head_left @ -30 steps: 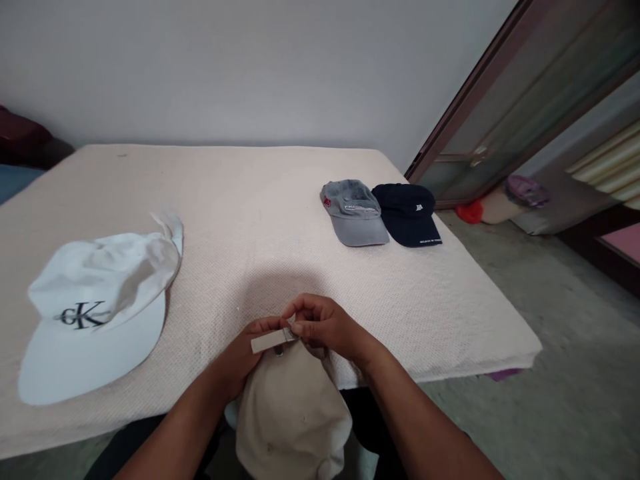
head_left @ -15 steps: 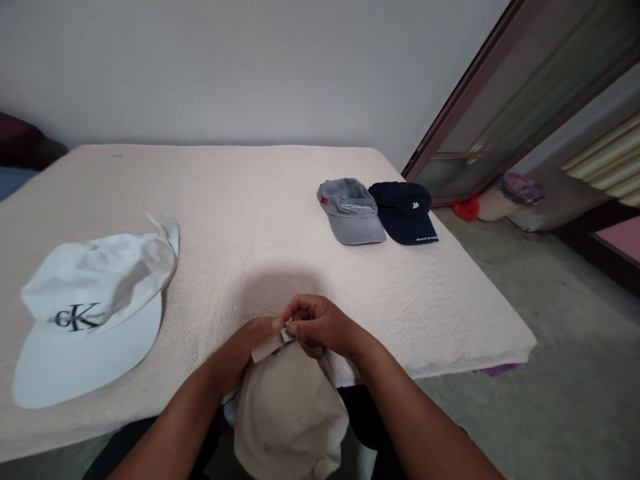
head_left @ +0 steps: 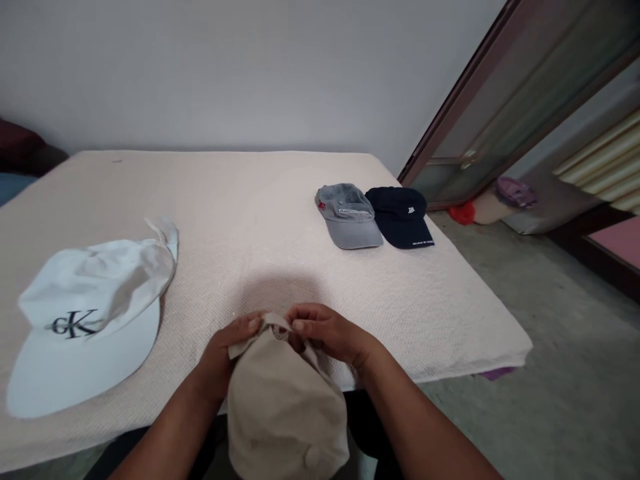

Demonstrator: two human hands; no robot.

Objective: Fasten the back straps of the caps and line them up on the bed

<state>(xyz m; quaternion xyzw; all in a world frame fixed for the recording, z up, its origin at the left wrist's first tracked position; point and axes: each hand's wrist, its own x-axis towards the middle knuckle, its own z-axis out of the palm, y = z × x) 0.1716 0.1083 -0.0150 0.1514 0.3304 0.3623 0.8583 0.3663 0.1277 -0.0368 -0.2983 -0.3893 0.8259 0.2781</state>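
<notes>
A beige cap (head_left: 287, 407) is held over my lap at the table's near edge, its crown toward me and its back strap farthest away. My left hand (head_left: 233, 343) pinches the left side of the strap, where a loose strap end sticks out. On the other side, my right hand (head_left: 327, 330) grips the strap between thumb and fingers. The strap arches over the back opening between my two hands. The cap's brim is hidden beneath the crown.
A white cap (head_left: 95, 287) with black CK letters lies at left on the cloth-covered table (head_left: 240, 200). A grey cap (head_left: 347, 217) and a navy cap (head_left: 400, 217) sit side by side at right. A wall rises behind, with a door (head_left: 475, 113) at right.
My hands have moved apart along the strap. The strap, earlier pinched flat with a pale tab showing, now arches over the cap's opening. The view has shifted slightly.
</notes>
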